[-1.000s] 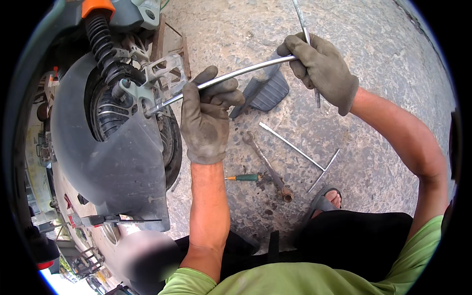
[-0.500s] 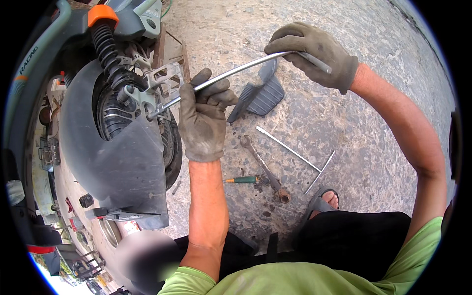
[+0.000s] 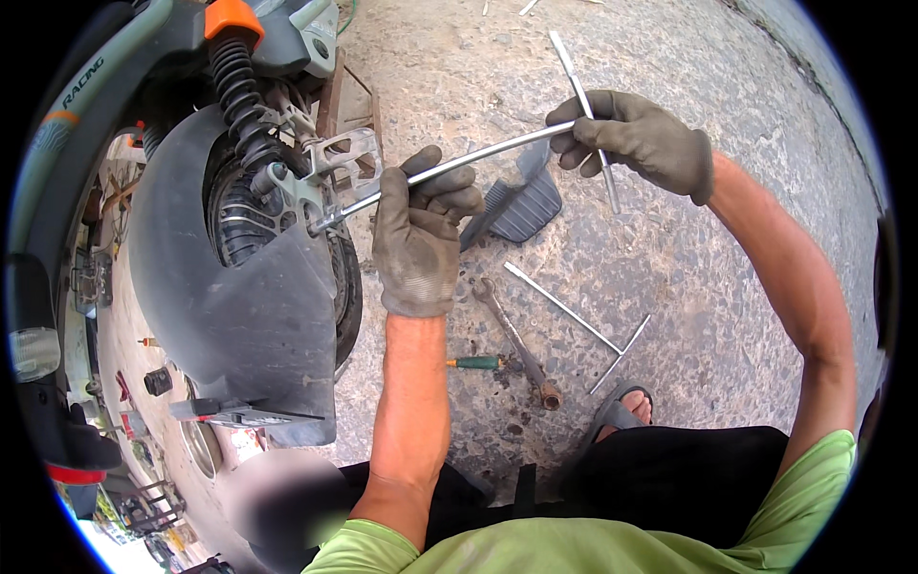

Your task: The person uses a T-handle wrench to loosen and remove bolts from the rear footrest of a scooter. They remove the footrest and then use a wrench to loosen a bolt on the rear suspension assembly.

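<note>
A long metal T-handle socket wrench (image 3: pixel 497 150) reaches across to the metal bracket (image 3: pixel 304 203) beside the scooter's wheel (image 3: pixel 247 218). Its socket end meets the bracket's lower part; the fastener there is hidden. My gloved left hand (image 3: pixel 421 244) is closed around the shaft near that end, thumb on one side and fingers on the other. At the far end, my gloved right hand (image 3: pixel 650 143) grips the crossbar where it joins the shaft. Both ends of the crossbar stick out past the fingers.
A grey scooter fender (image 3: pixel 229 316) and a black shock absorber spring (image 3: pixel 239 96) stand at left. On the concrete lie a black ribbed plastic part (image 3: pixel 526 206), a rusty wrench (image 3: pixel 512 335), a second T-handle wrench (image 3: pixel 564 304) and a green-handled screwdriver (image 3: pixel 475 363).
My right hand has turned the crossbar, which now stands across the shaft with its upper end showing. My left hand stays on the shaft. The whole view has shifted slightly.
</note>
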Tool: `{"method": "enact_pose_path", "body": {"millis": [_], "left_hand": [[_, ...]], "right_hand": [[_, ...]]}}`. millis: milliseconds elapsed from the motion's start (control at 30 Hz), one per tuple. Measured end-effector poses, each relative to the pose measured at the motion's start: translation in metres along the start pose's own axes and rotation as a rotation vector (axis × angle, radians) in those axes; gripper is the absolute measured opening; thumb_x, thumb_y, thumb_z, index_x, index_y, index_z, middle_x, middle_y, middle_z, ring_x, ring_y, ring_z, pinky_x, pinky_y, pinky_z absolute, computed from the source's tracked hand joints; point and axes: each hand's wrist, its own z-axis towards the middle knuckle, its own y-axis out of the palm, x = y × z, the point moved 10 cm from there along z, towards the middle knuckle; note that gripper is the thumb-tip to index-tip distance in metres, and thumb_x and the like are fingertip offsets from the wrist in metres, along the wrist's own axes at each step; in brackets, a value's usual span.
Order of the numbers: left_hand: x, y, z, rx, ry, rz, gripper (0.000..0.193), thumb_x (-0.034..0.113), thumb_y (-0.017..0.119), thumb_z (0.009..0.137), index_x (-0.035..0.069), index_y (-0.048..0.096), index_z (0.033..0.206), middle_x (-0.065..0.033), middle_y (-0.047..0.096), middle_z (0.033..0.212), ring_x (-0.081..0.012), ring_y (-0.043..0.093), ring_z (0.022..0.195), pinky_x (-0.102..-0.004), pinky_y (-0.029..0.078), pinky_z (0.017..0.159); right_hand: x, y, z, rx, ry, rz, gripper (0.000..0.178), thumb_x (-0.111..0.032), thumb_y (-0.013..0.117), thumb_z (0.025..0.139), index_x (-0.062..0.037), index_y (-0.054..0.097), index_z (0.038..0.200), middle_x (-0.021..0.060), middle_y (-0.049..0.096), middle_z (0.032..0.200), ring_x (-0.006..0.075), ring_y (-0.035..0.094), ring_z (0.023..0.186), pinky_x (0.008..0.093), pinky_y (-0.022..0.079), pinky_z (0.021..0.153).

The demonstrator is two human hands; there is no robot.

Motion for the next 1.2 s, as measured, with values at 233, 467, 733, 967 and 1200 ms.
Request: {"method": "enact_pose_path", "body": {"millis": [233, 467, 733, 967, 1200], "left_hand": [[0.0, -0.001, 0.001, 0.042, -0.023, 0.046, 0.049, 0.042, 0.039, 0.11, 0.001, 0.061, 0.124, -0.0202, 0.073, 0.097, -0.0258, 0.071, 0.081, -0.0425, 0.058, 0.078], [-0.001, -0.005, 0.001, 0.04, 0.001, 0.071, 0.048, 0.043, 0.039, 0.109, 0.002, 0.062, 0.123, -0.0189, 0.073, 0.097, -0.0252, 0.071, 0.079, -0.0426, 0.058, 0.078], [-0.003, 0.0, 0.001, 0.052, 0.027, 0.067, 0.048, 0.043, 0.041, 0.109, 0.002, 0.063, 0.121, -0.0186, 0.073, 0.095, -0.0246, 0.071, 0.079, -0.042, 0.058, 0.078], [0.001, -0.005, 0.002, 0.064, 0.032, 0.071, 0.048, 0.043, 0.042, 0.109, 0.002, 0.063, 0.122, -0.0184, 0.073, 0.093, -0.0243, 0.07, 0.079, -0.0425, 0.059, 0.078], [0.0, 0.001, 0.002, 0.044, 0.065, 0.063, 0.05, 0.044, 0.043, 0.108, 0.001, 0.063, 0.122, -0.0174, 0.074, 0.094, -0.0235, 0.07, 0.078, -0.0417, 0.058, 0.078]], "right_hand": [[-0.054, -0.005, -0.014, 0.407, -0.67, -1.131, 0.028, -0.017, 0.064, 0.095, -0.0104, 0.067, 0.122, 0.0096, 0.068, 0.112, 0.0251, 0.066, 0.106, 0.0398, 0.055, 0.096], [0.046, -0.006, -0.002, 0.026, 0.344, 0.352, 0.05, -0.04, 0.049, 0.105, 0.0061, 0.064, 0.118, 0.0208, 0.07, 0.101, 0.0242, 0.072, 0.088, 0.034, 0.061, 0.077], [-0.043, -0.007, -0.004, 0.231, -0.638, -1.059, 0.028, -0.024, 0.068, 0.095, -0.0055, 0.066, 0.116, 0.0115, 0.07, 0.107, 0.022, 0.069, 0.097, 0.0371, 0.055, 0.094], [0.06, -0.036, 0.001, 0.112, 0.402, -0.076, 0.048, -0.038, 0.044, 0.104, 0.0022, 0.068, 0.115, 0.015, 0.072, 0.095, 0.0221, 0.072, 0.084, 0.0353, 0.061, 0.076], [0.009, -0.012, 0.008, 0.046, -0.039, -0.079, 0.036, -0.027, 0.061, 0.1, 0.0049, 0.063, 0.118, 0.0167, 0.07, 0.104, 0.0251, 0.071, 0.096, 0.0353, 0.06, 0.084]]}}
